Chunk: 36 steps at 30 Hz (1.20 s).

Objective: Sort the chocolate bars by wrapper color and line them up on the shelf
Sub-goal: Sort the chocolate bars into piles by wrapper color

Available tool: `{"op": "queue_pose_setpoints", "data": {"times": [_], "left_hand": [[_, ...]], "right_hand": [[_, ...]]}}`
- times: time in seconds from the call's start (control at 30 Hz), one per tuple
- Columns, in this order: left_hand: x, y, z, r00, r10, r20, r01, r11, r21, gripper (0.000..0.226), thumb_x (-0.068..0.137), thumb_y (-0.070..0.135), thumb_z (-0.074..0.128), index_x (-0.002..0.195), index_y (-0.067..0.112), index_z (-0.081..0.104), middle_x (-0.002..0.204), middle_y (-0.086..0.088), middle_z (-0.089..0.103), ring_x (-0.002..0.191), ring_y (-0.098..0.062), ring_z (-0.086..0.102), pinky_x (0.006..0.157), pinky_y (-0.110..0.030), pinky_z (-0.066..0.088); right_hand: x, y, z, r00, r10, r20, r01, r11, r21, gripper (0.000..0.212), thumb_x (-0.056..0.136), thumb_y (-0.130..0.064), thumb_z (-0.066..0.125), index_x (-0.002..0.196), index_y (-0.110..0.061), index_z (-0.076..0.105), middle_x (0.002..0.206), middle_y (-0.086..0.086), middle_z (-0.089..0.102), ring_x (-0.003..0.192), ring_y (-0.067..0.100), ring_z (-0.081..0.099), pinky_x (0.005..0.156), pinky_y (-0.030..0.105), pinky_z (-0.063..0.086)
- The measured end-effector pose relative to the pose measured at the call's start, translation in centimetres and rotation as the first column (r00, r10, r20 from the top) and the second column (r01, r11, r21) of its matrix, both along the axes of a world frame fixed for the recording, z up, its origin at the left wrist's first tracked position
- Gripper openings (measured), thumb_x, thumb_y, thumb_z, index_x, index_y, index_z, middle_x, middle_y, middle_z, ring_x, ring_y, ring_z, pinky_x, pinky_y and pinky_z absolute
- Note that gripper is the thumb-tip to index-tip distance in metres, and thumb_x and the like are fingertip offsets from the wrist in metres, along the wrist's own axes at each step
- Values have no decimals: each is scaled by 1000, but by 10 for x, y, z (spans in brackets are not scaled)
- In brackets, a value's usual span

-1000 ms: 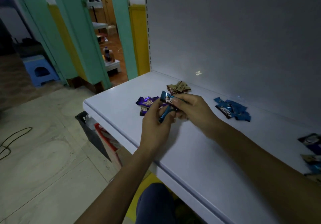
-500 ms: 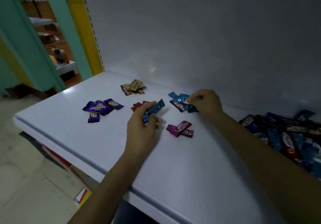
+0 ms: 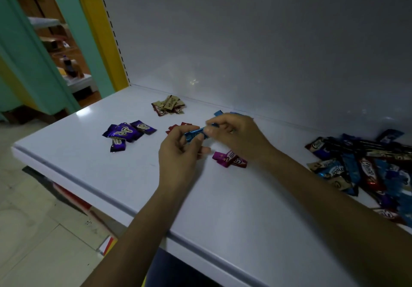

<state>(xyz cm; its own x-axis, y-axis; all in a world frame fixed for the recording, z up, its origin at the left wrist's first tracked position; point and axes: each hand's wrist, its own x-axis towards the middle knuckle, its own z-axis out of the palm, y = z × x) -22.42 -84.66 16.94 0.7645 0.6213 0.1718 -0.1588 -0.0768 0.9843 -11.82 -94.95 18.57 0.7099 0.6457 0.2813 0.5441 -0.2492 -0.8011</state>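
— The blue bar (image 3: 196, 133) above the left hand (image 3: 178, 159): crinkly, shiny foil?
— Foil or plastic film; too dim to tell. The shelf (image 3: 223, 208) below that hand looks smooth, glossy, painted.
— Purple bars (image 3: 127, 132) to its left gleam likewise.

A slim blue-wrapped bar (image 3: 195, 133) is held slightly tilted over the white shelf (image 3: 133, 186), both ends pinched.

Dim, bluish light, faint glare on the shelf (image 3: 84, 113), wide-angle bending at edges.

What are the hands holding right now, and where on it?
One blue-wrapped bar, shared between both hands: the left hand pinches its left end, the right hand pinches its right end.
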Motion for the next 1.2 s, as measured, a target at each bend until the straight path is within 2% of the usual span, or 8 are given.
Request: {"op": "queue_pose_setpoints", "data": {"times": [0.1, 0.2, 0.3, 0.43, 0.57, 0.83, 1.0, 1.2], "left_hand": [[0, -2, -3, 1000, 22, -7, -22, 997, 73, 20, 92, 5, 59, 108, 18, 60, 95, 7, 68, 76, -5, 69, 67, -17, 54], [1, -4, -7, 991, 93, -94, -65, 962, 267, 29, 92, 17, 61, 120, 22, 56, 112, 12, 63, 99, -2, 61, 85, -19, 51], [2, -3, -9, 972, 121, -202, -28, 912, 410, 38, 92, 23, 62, 129, 22, 53, 125, 10, 56, 115, -6, 50, 95, -22, 41], [5, -5, -10, 949, 91, -302, 95, 830, 549, 39, 92, 31, 60, 130, 23, 53, 133, 9, 53, 123, -9, 45, 95, -20, 32], [7, -4, -12, 946, 88, -312, 124, 791, 599, 39, 92, 33, 61, 129, 24, 54, 133, 7, 55, 122, -9, 45, 95, -20, 31], [2, -15, -7, 966, 55, -253, 154, 665, 731, 39, 93, 35, 58, 130, 23, 54, 132, 6, 56, 121, -9, 47, 94, -17, 30], [29, -54, -1, 966, -53, -252, 241, 529, 813, 41, 93, 38, 57, 130, 23, 54, 134, 4, 54, 124, -15, 45, 101, -26, 34], [54, -146, -10, 835, -397, -382, 531, 396, 749, 86, 87, 55, 59, 152, 19, 17, 147, 1, 42, 130, -19, 41, 105, -34, 36]], "right_hand": [[1, -5, -1, 988, 49, -146, -38, 996, 74, 7, 85, -9, 68, 84, -15, 66, 73, -7, 62, 62, 3, 56, 61, 14, 45], [15, -15, 0, 922, -92, -376, 189, 954, 232, 6, 86, 0, 63, 83, -5, 64, 64, 4, 62, 44, 0, 52, 46, 10, 39], [44, -28, -8, 850, -312, -425, 405, 903, 147, 12, 91, -4, 59, 98, 2, 66, 66, 5, 61, 44, 1, 52, 45, 13, 42], [67, -30, -23, 856, -494, -152, 486, 870, -85, 20, 86, -18, 69, 101, -6, 63, 83, 2, 63, 66, 8, 57, 51, 12, 45], [68, -23, -24, 826, -563, 5, 554, 812, -182, 36, 81, -27, 74, 105, -11, 52, 97, 4, 55, 81, 18, 55, 65, 33, 48], [46, -55, -8, 798, -452, 399, 575, 768, -282, 34, 89, -35, 61, 118, -18, 53, 112, 4, 59, 101, 20, 54, 70, 29, 43], [25, -105, 1, 768, -409, 493, 594, 742, -311, 39, 93, -37, 55, 126, -18, 54, 128, 6, 55, 118, 25, 47, 95, 36, 35], [4, -206, -1, 649, -556, 519, 726, 658, -202, 22, 92, -28, 58, 108, -16, 66, 113, 8, 64, 107, 29, 54, 87, 39, 42]]}}
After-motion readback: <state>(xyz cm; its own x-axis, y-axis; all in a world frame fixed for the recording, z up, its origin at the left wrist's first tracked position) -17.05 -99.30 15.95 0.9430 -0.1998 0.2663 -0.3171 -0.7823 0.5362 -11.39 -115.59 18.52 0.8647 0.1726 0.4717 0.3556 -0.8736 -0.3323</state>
